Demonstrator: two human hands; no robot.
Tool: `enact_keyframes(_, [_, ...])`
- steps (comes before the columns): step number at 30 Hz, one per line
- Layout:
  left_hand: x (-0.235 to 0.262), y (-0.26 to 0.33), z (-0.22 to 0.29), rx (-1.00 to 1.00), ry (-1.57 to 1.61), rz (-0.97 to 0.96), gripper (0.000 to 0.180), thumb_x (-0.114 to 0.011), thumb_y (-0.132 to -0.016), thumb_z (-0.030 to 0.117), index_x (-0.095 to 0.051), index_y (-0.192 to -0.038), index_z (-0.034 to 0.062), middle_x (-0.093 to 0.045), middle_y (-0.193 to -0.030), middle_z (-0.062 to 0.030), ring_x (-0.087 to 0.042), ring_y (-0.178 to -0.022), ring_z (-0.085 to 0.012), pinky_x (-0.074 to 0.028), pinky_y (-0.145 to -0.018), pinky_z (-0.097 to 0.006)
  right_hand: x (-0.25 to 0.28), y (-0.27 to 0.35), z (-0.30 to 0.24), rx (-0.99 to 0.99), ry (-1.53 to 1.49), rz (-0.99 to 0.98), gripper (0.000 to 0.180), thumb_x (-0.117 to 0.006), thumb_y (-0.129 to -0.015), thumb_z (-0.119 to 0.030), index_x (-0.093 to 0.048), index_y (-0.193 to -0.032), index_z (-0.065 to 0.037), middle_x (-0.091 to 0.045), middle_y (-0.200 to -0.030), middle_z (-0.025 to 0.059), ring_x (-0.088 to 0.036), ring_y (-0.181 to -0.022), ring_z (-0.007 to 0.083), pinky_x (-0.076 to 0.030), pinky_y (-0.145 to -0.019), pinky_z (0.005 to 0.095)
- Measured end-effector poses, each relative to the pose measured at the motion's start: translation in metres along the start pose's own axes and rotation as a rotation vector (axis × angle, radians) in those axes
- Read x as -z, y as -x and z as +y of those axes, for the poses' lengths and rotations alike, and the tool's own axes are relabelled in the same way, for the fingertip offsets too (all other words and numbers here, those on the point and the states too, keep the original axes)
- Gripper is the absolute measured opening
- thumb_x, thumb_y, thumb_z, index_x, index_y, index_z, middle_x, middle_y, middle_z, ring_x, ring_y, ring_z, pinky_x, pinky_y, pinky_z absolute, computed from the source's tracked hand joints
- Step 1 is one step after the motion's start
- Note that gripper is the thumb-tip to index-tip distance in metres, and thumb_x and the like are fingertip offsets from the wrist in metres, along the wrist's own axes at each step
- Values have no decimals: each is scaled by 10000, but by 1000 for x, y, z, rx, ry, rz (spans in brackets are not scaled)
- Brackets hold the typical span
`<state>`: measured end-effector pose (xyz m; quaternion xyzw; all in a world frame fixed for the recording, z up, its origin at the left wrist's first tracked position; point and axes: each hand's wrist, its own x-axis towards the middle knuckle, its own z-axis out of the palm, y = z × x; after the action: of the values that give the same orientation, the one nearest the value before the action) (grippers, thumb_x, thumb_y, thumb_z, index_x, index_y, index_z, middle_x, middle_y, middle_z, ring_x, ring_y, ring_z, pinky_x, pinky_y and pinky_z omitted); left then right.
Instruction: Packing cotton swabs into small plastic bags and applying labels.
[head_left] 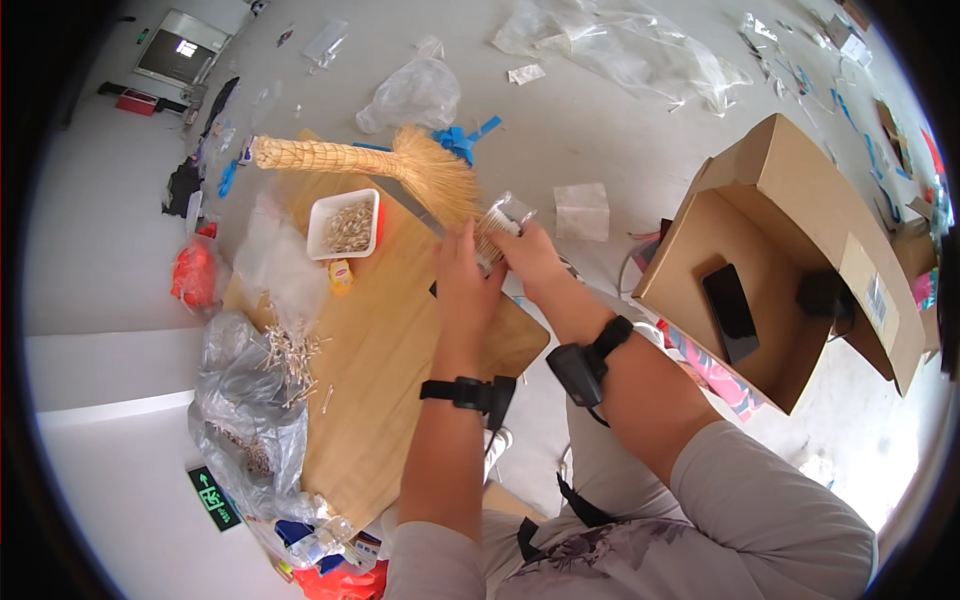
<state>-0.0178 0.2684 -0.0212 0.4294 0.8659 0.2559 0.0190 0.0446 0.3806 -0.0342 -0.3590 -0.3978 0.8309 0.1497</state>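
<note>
Over the right side of the wooden table, my two hands hold a small clear plastic packet of cotton swabs [494, 224] between them. My left hand [464, 268] closes on its left side. From the right, my right hand [530, 258] grips it, with some fingers hidden. The packet's upper end sticks out past the fingertips, its clear film crinkled. A white tub [313, 240] of loose cotton swabs stands to the left, with a small yellow packet [341, 276] beside it. Just beyond my hands lies a straw hand broom [436, 172], its bristles close to the packet.
More loose swabs [292, 350] lie by a grey plastic bag [225, 365] along the left edge of the wooden table [375, 400]. At right, an open cardboard box [790, 215] holds a black phone [731, 312]. Clear plastic sheeting [625, 50] and scraps litter the floor.
</note>
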Motion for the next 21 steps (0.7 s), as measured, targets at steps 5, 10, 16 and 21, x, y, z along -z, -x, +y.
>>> enact_keyframes(5, [16, 11, 48, -18, 35, 244, 732, -770, -834, 226, -420, -1436, 1, -428, -1479, -238, -369, -1403, -433, -244, -1156, -586, 20, -16, -17, 73, -60, 72, 440, -711, -879, -169, -555, -1250, 10, -643, -1083, 70, -634, -952, 165, -520, -809, 338])
enact_keyframes(10, [68, 62, 59, 4, 253, 301, 660, -721, -898, 191, -404, -1442, -8, -477, -1449, -199, -418, -1386, -366, -331, -1141, -501, 23, 13, -71, 367, -496, -6, 290, -659, -946, -126, -575, -1212, -46, -657, -1108, 61, -644, -985, 160, -537, -833, 305])
enact_keyframes(16, [143, 99, 136, 214, 1039, 335, 579, -727, -906, 123, -453, -1402, 2, -519, -1407, -150, -511, -1293, -240, -397, -1110, -391, -26, 153, -111, 235, -482, -476, 287, -617, -979, -121, -542, -1250, -65, -653, -1196, 49, -639, -1093, 164, -537, -903, 312])
enact_keyframes(21, [181, 137, 184, 106, 1276, 588, 412, -656, -958, 104, -521, -1331, -5, -596, -1310, -106, -568, -1206, -174, -430, -1058, -343, -40, 250, -104, 245, -368, -732, 281, -635, -968, -101, -557, -1233, -56, -665, -1185, 65, -645, -1074, 152, -539, -880, 319])
